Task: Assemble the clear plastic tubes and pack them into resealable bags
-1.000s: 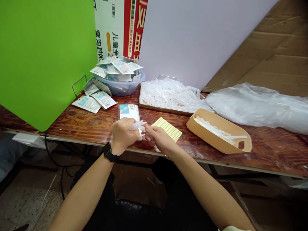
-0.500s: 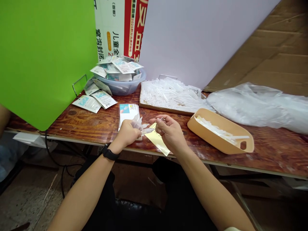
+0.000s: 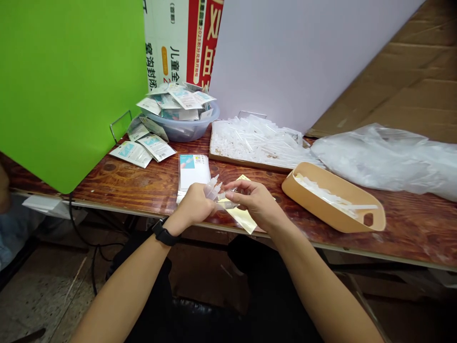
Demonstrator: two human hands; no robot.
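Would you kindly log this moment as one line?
left hand: holds clear plastic tubes | right hand: touches them | below: yellow label sheet

**Reddish-brown swirls beneath bright green**
The bench [image 3: 117, 183] has swirled reddish-brown grain; bright green board [image 3: 64, 85] at 10 o'clock, red-and-white carton [image 3: 203, 38] at 12, tan tray [image 3: 328, 209] at 3, clear tubes [image 3: 213, 190] and pale yellow sheet [image 3: 243, 221] at 6.

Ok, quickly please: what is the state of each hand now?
Left hand: closed, holding clear plastic tubes.
Right hand: partly closed at the tubes; whether it grips them cannot be told.
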